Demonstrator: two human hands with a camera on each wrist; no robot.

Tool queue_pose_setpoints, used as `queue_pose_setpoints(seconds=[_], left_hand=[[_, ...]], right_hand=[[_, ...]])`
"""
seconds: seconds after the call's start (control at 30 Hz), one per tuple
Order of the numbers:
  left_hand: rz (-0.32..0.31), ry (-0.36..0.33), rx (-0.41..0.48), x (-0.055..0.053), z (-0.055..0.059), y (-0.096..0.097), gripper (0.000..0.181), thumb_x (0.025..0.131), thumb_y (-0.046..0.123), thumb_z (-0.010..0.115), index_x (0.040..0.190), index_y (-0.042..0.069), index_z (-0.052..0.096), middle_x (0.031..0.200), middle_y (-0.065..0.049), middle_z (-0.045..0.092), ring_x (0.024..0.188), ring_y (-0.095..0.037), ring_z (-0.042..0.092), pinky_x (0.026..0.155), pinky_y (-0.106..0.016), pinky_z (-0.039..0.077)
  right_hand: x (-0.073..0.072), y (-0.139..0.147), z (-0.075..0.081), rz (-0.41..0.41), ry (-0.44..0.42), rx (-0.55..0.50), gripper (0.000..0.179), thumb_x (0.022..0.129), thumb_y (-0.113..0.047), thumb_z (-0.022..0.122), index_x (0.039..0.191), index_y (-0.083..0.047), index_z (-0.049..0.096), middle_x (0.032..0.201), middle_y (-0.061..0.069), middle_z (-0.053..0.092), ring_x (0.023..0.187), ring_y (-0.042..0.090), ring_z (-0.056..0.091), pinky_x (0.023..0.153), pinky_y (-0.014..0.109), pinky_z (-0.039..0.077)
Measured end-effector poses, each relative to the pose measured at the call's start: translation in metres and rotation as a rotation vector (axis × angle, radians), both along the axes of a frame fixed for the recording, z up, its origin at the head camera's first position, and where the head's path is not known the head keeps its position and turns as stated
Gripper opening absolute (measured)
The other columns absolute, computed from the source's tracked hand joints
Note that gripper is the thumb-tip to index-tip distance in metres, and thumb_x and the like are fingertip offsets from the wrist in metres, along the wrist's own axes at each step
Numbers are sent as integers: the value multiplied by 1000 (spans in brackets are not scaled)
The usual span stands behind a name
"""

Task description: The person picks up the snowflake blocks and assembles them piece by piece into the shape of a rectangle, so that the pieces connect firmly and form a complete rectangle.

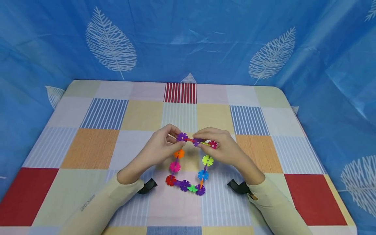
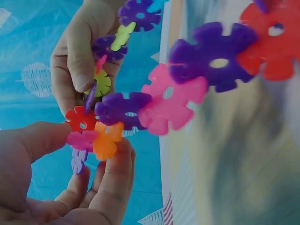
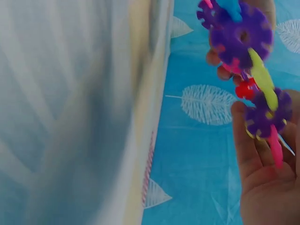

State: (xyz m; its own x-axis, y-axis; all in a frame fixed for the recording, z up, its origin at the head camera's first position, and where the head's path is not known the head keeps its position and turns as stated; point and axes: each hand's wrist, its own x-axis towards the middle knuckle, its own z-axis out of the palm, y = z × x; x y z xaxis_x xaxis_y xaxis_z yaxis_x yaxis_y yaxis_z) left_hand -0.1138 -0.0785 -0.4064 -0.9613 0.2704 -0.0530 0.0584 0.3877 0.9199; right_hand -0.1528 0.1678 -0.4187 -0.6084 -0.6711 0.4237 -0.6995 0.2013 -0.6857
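A chain of notched plastic snowflake discs (image 1: 184, 185) in purple, red, pink, orange, blue, green and yellow makes a rough ring between the hands. My left hand (image 1: 160, 147) pinches its upper left corner, near a purple disc (image 1: 182, 137). At the upper right, the thumb and fingers of my right hand (image 1: 224, 145) grip another purple disc (image 1: 196, 142), beside a crimson one (image 1: 212, 144). From the left wrist, a red disc (image 2: 80, 120) and an orange disc (image 2: 108, 139) show at the left fingertips. A yellow disc (image 3: 263, 79) joins two purple ones in the right wrist view.
A patchwork-checked cloth (image 1: 141, 114) covers the table. Behind it and at both sides hangs a blue curtain (image 1: 188, 39) with white leaf prints. Dark straps (image 1: 148, 186) stick out at both wrists, close to the lower part of the chain.
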Motion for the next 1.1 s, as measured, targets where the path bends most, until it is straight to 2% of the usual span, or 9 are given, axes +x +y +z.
queue_pose_setpoints(seconds=[0.13,0.27,0.4,0.53,0.63,0.8,0.93,1.1], left_hand=[[12,0,-47,-1,-1,-1,27,91,20,70,111,6,58,102,-4,64,91,-18,64,77,-32,56],[-3,29,-180,3,-1,-2,29,92,21,62,114,1,63,104,-6,65,90,-18,62,78,-34,55],[-5,94,-269,14,-5,-2,36,92,20,59,120,-3,62,110,-10,65,93,-21,62,83,-39,53],[21,155,-305,33,-17,-1,46,93,20,58,131,-6,55,125,-16,61,113,-29,58,98,-45,46],[47,164,-316,47,-26,-1,54,92,18,59,138,-7,47,136,-19,54,127,-33,49,105,-47,39],[70,169,-284,60,-36,-1,58,88,16,61,139,-8,45,138,-20,51,130,-35,44,108,-49,35],[81,116,-252,65,-38,2,60,88,18,63,139,-8,45,138,-20,52,129,-36,43,107,-50,35],[121,13,-138,65,-40,8,58,90,12,61,141,-6,43,138,-18,51,120,-31,53,102,-47,42]], right_hand=[[-2,0,-7,-67,32,-50,28,84,2,70,112,-2,71,109,7,70,98,20,67,84,29,54],[-4,2,-13,-127,76,-61,27,84,2,69,110,-3,72,107,5,70,99,19,66,86,26,52],[-6,3,-18,-191,90,-58,24,85,0,68,108,-3,73,107,3,70,99,17,66,84,26,53],[-8,4,-20,-272,93,-57,22,87,-4,68,109,-1,72,107,2,70,98,16,66,82,27,54],[-10,4,-21,-330,102,-73,22,87,-4,68,109,-1,72,108,4,69,96,16,66,81,26,54],[-11,5,-22,-404,118,-114,23,85,1,68,108,1,72,106,7,69,93,18,66,81,23,53],[-9,6,-22,-469,118,-115,24,85,2,68,109,1,72,106,7,70,92,19,65,80,22,52],[-7,4,-23,-526,112,-118,25,85,1,70,109,0,72,106,7,69,93,19,66,81,24,53]])
